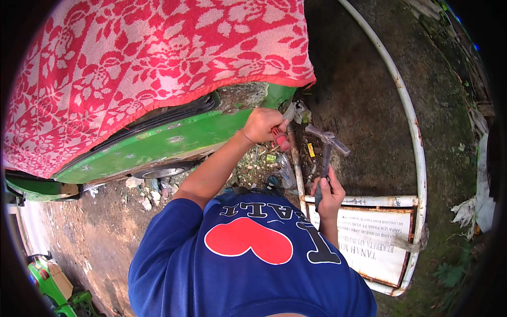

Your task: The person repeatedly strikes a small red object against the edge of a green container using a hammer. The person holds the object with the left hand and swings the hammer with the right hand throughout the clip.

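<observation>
My left hand [262,126] is closed round a tool with a red handle [281,139], held against the corner of the green car body [174,138]. The tool's far end is hidden, so I cannot tell its exact kind. Bare, rough patches [244,96] break the green paint near that hand. To the right, my right hand [329,194] grips a hammer [326,161] by its dark handle, with the head raised. A gap separates the hammer head from the red handle. A red and pink floral blanket [174,47] drapes over the car.
A rusty white metal pipe frame [414,132] stands at the right, with a white sign panel [377,240] in its lower part. Rubble and plastic scraps [288,171] litter the ground by the car's wheel [163,173]. Green plastic objects [55,285] lie at the lower left.
</observation>
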Demonstrator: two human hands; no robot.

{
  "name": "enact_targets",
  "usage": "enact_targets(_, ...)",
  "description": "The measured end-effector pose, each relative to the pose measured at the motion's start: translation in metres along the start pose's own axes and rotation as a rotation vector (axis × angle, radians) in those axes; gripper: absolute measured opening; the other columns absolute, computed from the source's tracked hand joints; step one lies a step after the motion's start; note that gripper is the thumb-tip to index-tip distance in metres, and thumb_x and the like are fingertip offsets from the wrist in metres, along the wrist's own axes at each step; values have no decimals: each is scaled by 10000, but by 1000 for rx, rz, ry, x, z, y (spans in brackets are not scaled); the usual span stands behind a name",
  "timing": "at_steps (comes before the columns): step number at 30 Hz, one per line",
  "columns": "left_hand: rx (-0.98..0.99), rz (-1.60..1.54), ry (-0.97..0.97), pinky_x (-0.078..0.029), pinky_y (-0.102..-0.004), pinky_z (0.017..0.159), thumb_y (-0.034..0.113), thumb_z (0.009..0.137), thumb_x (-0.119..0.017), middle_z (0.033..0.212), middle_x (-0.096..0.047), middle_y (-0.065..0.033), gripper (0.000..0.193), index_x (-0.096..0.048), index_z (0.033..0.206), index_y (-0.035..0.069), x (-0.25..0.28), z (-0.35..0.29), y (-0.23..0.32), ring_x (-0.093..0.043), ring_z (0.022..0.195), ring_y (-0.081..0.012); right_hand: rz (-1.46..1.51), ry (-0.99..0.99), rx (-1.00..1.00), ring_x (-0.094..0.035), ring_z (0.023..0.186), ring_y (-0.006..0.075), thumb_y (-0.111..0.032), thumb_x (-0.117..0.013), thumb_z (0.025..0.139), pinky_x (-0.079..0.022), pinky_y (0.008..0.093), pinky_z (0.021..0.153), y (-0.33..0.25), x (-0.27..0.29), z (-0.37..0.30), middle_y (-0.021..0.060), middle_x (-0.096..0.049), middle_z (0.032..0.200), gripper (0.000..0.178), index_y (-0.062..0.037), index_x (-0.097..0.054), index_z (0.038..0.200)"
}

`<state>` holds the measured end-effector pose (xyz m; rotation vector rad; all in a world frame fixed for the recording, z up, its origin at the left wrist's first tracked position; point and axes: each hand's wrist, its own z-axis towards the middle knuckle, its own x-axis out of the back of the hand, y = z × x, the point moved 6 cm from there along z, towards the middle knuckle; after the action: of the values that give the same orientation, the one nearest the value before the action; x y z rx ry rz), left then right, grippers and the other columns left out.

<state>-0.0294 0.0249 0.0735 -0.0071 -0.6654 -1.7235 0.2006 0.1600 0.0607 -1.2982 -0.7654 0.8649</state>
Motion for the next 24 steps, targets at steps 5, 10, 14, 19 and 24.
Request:
enact_targets(5,48,14,4,-357,-408,449,67,786,-672,525,-389,-103,365,-373,577,60,-4,0,-3,-432,456,-308,-238,33,185,-543,665,117,-44,-549,935,-466,263,594,-25,-6,-9,86,-623,804,398,74,-520,1315)
enact_targets(10,82,32,47,-355,-412,458,76,800,-669,535,-395,-110,359,-381,587,57,-3,1,-7,-436,467,-312,-247,7,462,-583,674,188,-17,-562,900,-485,315,665,-46,-15,-17,103,-620,771,295,76,-604,1177)
enact_targets(14,112,35,59,-356,-411,461,80,804,-671,537,-395,-115,363,-380,590,53,-6,1,-10,-433,469,-313,-594,-63,464,-609,688,269,4,-624,840,-485,344,716,-39,-18,-5,142,-626,766,318,67,-632,1152)
enact_targets(19,116,51,70,-355,-409,458,74,800,-674,530,-389,-119,370,-375,584,50,-6,0,-12,-428,465,-315,-350,-11,474,-513,587,122,-9,-552,926,-460,272,586,-46,-16,-9,68,-590,724,375,40,-556,1298)
enact_targets(24,104,1,16,-360,-415,459,65,794,-671,528,-390,-119,362,-378,582,46,-8,-4,-3,-429,466,-316,-443,-26,188,-540,616,133,0,-571,911,-457,283,610,-28,-12,-2,78,-626,770,349,36,-593,1258)
